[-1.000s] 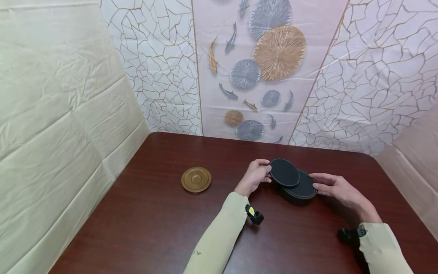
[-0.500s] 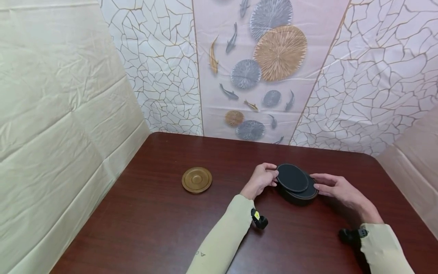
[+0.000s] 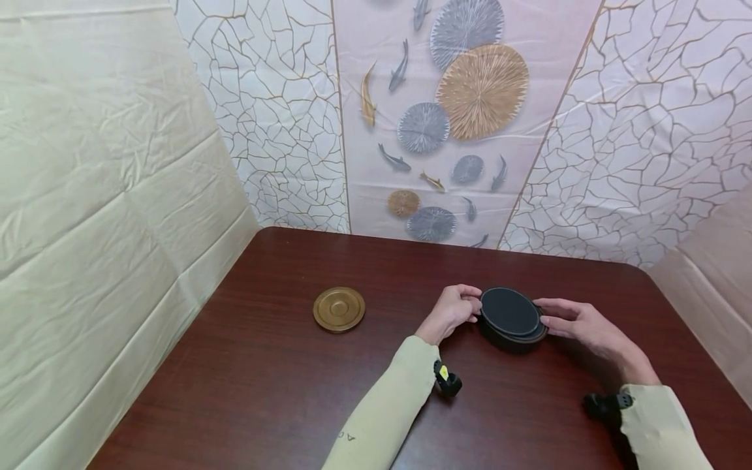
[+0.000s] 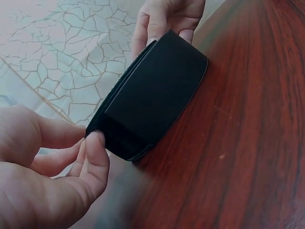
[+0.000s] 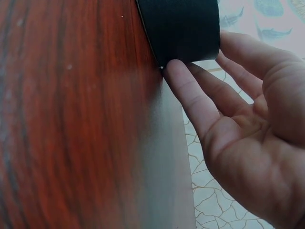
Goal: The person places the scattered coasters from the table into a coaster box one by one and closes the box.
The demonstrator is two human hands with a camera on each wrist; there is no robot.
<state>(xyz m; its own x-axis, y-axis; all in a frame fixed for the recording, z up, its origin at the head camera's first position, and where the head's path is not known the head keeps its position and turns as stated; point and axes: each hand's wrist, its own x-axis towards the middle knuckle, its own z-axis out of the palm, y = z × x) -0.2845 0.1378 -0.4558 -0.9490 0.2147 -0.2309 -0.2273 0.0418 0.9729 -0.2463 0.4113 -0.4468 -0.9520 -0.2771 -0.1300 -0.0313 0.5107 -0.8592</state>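
A thin black round coaster (image 3: 510,311) lies tilted over the top of a black round coaster holder (image 3: 510,341), covering most of its opening. My left hand (image 3: 451,312) pinches the coaster at its left edge between thumb and fingers. In the left wrist view, the fingertips (image 4: 95,139) meet right at the holder's upper rim. On the opposite side, my right hand (image 3: 587,326) holds the holder's right wall between thumb and fingers. Seen from the right wrist, one fingertip (image 5: 175,67) presses low on the holder's dark side, close to the table.
A brown round lid-like disc (image 3: 339,309) with concentric rings lies to the left on the dark red-brown wooden table (image 3: 252,378). Patterned cloth (image 3: 435,163) hangs behind the table, and plain pale cloth (image 3: 117,215) borders the left side.
My left hand has moved right and slightly toward me, bringing the coaster from overhanging the holder's left back to lying nearly over it. My right hand has stayed at the holder's side.
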